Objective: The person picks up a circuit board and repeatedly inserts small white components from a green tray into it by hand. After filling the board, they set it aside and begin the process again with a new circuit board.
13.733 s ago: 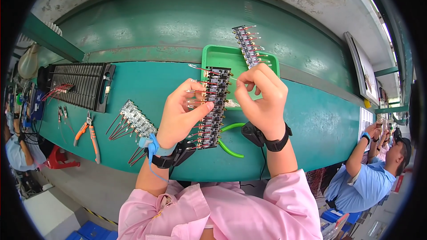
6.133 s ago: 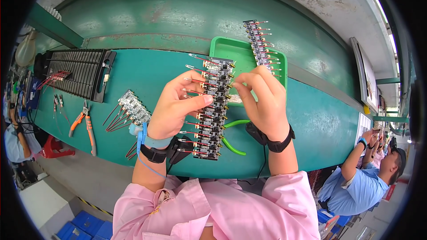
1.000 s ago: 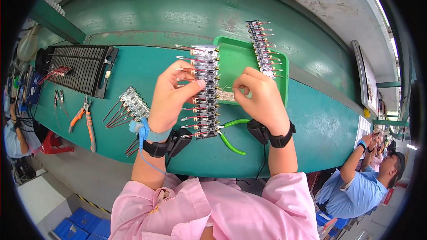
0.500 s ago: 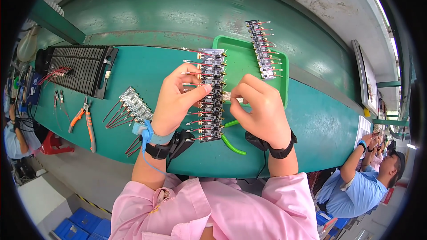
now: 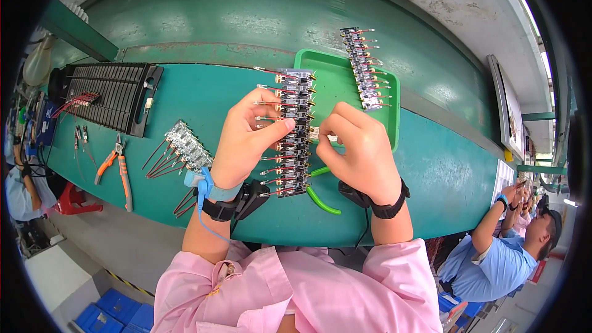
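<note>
A long dark strip of joined circuit boards (image 5: 296,95) stands nearly lengthwise before me, with short red wires along its left edge and small brass-coloured parts along its right. My left hand (image 5: 242,135) grips the strip's left side, thumb on its face. Close to the right edge, my right hand (image 5: 354,142) is closed with thumb and forefinger pinched together; anything between them is too small to make out. Behind the strip, green-handled pliers (image 5: 323,200) lie partly hidden on the green table mat (image 5: 431,191).
A green tray (image 5: 327,58) holds a second board strip (image 5: 364,71) leaning over its far rim. To the left lie a clear-looking board strip (image 5: 188,145) with red wires, orange-handled pliers (image 5: 124,172) and a black slotted rack (image 5: 108,95). A person in blue (image 5: 493,259) sits at right.
The held strip has shifted very slightly to the right at its upper end. Both hands stay almost where they were.
</note>
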A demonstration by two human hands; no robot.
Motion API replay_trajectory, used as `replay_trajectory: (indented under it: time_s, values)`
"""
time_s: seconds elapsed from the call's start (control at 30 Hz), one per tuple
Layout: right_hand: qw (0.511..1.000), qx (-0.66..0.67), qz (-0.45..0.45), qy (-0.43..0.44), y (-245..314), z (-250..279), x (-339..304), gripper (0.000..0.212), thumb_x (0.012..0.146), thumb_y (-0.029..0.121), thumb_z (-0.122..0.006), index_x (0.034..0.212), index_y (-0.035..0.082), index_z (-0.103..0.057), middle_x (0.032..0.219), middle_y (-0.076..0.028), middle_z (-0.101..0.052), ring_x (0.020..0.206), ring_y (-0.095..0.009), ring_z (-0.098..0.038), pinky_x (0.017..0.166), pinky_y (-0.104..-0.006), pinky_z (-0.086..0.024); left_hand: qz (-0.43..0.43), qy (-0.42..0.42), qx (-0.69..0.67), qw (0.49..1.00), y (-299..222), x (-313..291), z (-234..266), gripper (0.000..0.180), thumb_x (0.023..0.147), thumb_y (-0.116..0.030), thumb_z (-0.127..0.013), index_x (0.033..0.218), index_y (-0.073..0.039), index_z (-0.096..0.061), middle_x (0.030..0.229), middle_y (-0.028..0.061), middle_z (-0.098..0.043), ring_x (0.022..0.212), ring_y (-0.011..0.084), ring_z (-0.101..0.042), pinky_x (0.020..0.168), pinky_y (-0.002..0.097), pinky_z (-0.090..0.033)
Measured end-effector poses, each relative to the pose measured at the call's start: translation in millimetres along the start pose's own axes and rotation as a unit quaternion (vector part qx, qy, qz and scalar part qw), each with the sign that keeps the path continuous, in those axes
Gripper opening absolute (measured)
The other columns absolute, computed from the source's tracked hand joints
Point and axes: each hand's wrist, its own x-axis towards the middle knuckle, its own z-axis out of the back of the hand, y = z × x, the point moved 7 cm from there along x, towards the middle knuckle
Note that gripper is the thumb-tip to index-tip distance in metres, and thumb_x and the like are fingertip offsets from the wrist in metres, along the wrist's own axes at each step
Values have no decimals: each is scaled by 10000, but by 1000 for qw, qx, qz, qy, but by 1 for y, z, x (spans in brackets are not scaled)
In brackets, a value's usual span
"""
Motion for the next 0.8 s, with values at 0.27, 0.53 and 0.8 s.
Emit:
replay_trajectory:
  time_s: [0.27, 0.53, 0.8]
  values:
    - [1000, 3, -7, -5, -1, 0, -1, 121, 614, -47, -594, 671, 5, -500, 639, -91, -467, 552, -240, -511, 490, -317, -405, 0, 7, -8, 1000, 1, 1, -2, 240, 765, -17, -629, 937, -52, -465, 788, 22, -551, 597, 40, -509, 484, 187, -401]
    - [1000, -2, -3, -9, 2, 0, -1, 125, 602, -36, -597, 669, 9, -502, 628, -89, -459, 532, -249, -489, 473, -326, -384, -6, 6, 4, 1000, 2, 1, -3, 238, 764, -8, -626, 927, -52, -459, 792, 16, -545, 598, 31, -502, 484, 180, -396]
    - [1000, -4, -4, -8, 4, 0, -1, 122, 595, -34, -595, 656, 10, -499, 624, -91, -455, 530, -252, -488, 472, -330, -383, -18, 5, 6, 1000, 3, 2, -5, 238, 764, 7, -620, 928, -52, -458, 786, 10, -531, 602, 26, -501, 484, 176, -401]
